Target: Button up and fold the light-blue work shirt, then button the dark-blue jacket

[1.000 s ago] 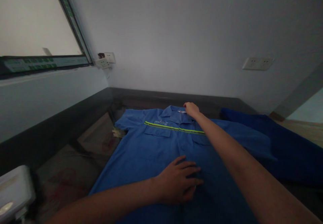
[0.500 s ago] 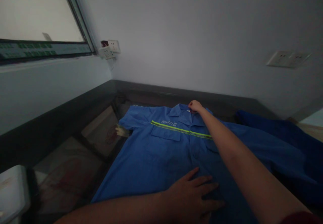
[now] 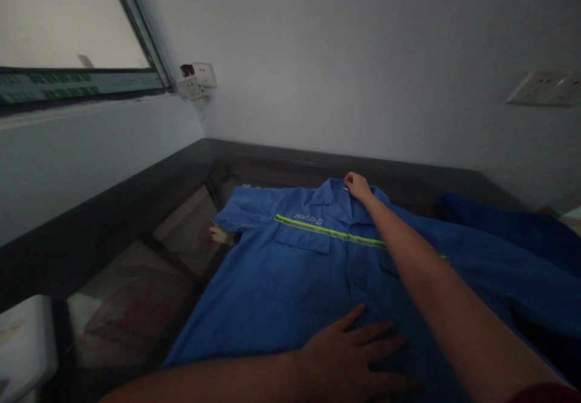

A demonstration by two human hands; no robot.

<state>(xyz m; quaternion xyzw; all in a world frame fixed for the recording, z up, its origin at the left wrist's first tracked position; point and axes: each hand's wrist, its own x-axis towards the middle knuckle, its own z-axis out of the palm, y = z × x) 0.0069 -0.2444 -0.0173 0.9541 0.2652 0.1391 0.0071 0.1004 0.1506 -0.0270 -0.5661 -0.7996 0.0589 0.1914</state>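
Note:
A blue work shirt (image 3: 281,294) with a yellow-green reflective stripe, a flap pocket and pale lettering on the chest lies spread out, front side up, its collar toward the wall. My right hand (image 3: 358,186) reaches to the far end and pinches the shirt's collar. Over the lower front of the shirt is my left hand (image 3: 349,354), fingers spread and palm down on the fabric. My right forearm covers part of the chest on that side.
Darker blue cloth (image 3: 512,221) lies at the right. A white box-like object (image 3: 25,342) is at the lower left. The dark glossy surface (image 3: 136,270) meets walls behind and left; sockets (image 3: 204,75) are on the back wall.
The view has shifted slightly, so the shirt and both hands appear a little farther right. My right hand keeps its pinch on the collar; my left stays spread on the front.

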